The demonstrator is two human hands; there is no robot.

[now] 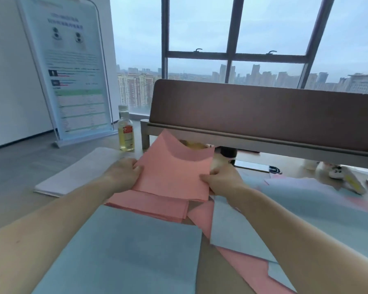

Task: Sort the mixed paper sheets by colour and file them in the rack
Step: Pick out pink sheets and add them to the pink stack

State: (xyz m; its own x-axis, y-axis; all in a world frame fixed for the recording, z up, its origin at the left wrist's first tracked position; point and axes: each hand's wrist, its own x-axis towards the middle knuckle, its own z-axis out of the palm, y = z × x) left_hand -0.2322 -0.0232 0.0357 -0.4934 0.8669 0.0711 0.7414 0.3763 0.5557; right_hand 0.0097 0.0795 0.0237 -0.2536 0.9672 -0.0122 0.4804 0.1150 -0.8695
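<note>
Here, both forearms reach fwd from the near edge and converge mid-desk (206,276): left hand (123,172) grips the left edge of a batch of pink sheets (174,170), fingers curled round it, while right hand (223,179) pinches the right edge w/ thumb on top. The batch tilts up at its far end, its near end just over a flat pink stack (153,205). Blue sheets (125,251) lie near & right; a white stack (79,172) & bottle (126,132) sit far left, w/ a brown panel (263,111) beyond.
</note>
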